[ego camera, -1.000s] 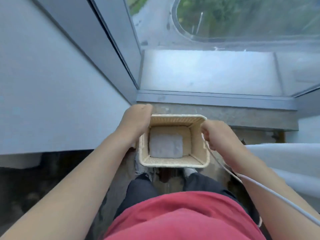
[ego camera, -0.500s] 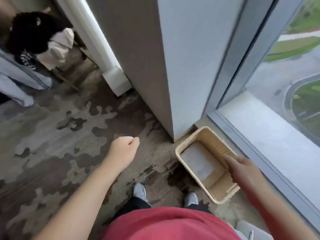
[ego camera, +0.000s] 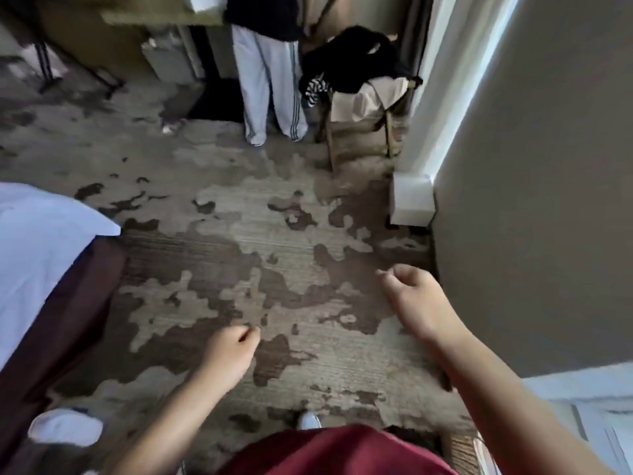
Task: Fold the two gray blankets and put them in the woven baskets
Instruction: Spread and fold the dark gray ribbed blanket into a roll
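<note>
My left hand (ego camera: 233, 351) hangs over the patterned carpet (ego camera: 239, 255) with its fingers loosely curled and nothing in it. My right hand (ego camera: 411, 299) is further forward, close to the grey wall (ego camera: 531, 200), also loosely curled and holding nothing. A sliver of woven basket (ego camera: 460, 449) shows at the bottom right, behind my right arm. No gray blanket is in view.
A bed (ego camera: 37, 255) with a white sheet and dark skirt fills the left side. Another person in white striped trousers (ego camera: 270, 90) stands at the far end beside a chair (ego camera: 363, 94) heaped with clothes. A white shoe (ego camera: 65, 426) lies at the bottom left.
My view has swung from the window corner and the basket to the room. My right hand has let go of the basket's rim, and both hands now hang free over the carpet.
</note>
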Demonstrator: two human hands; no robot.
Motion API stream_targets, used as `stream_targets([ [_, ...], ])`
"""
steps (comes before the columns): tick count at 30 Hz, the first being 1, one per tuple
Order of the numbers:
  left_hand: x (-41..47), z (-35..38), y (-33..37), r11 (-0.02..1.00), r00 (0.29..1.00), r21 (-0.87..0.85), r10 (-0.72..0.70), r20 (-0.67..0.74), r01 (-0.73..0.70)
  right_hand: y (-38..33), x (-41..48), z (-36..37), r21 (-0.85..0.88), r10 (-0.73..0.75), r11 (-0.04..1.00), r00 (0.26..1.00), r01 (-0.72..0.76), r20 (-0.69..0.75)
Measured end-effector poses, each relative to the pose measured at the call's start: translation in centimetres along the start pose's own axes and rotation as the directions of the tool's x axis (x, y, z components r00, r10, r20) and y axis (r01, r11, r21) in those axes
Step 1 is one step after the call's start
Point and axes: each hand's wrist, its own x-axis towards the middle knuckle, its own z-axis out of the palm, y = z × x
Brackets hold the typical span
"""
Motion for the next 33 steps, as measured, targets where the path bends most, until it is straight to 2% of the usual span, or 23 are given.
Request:
stream_targets([
  [3, 2.4, -1.7, -6.0, 0.985, 0.986, -0.033, -0.166, 0.029, 0.166, -5.7, 5.2, 4.1, 0.021, -0.078, 0.997, 0.997, 0.077, 0.027],
  [7, 7.1, -2.9, -8.1, 0.963, 0.971, -0.121, -0.235, 0.05, 0.24, -7.7, 10.2, 7.6, -0.011, -0.07, 0.997, 0.992, 0.072, 0.1],
  [10, 13.2, -4.1, -5.6, 0.965, 0.973, -0.129, -0.225, 0.057, 0.23, -6.1, 14.5, 8.9, -0.088, 0.037, 0.996, 0.994, -0.027, 0.105],
  [14, 24.3, -7.2, -0.7, 0.944, 0.983, -0.277, -0.16, 0.086, 0.178, -3.2, 21.1, 9.8, -0.127, 0.262, 0.961, 0.959, -0.247, 0.109],
  [17, 33.3, -10.4, 2.4, 0.935, 0.99, -0.33, -0.138, -0.003, 0.129, -3.0, 27.7, 11.1, -0.149, 0.328, 0.939, 0.938, -0.311, 0.11],
  [19, 38.4, -13.2, 3.8, 0.949, 0.985, -0.288, -0.158, -0.076, 0.13, -4.3, 32.6, 12.6, -0.201, 0.347, 0.928, 0.925, -0.315, 0.151],
  [21, 42.3, -16.1, 3.8, 0.95, 0.976, -0.28, -0.177, -0.128, 0.136, -7.1, 37.3, 14.9, -0.276, 0.314, 0.93, 0.913, -0.242, 0.261],
  [25, 47.4, -21.4, 0.1, 0.913, 0.933, -0.343, -0.299, -0.198, 0.22, -16.5, 47.2, 22.6, -0.337, 0.136, 0.941, 0.88, 0.03, 0.455],
  [28, 48.9, -24.3, -5.0, 0.863, 0.858, -0.332, -0.463, -0.221, 0.38, -25.0, 52.7, 30.5, -0.302, 0.012, 0.929, 0.802, 0.211, 0.597],
  [31, 50.3, -25.6, -11.4, 0.762, 0.753, -0.31, -0.634, -0.176, 0.569, -32.8, 57.1, 39.3, -0.242, -0.099, 0.902, 0.719, 0.356, 0.688],
  [33, 51.7, -25.8, -15.5, 0.696, 0.701, -0.334, -0.701, -0.129, 0.635, -37.8, 59.6, 45.1, -0.19, -0.176, 0.882, 0.675, 0.431, 0.716],
])
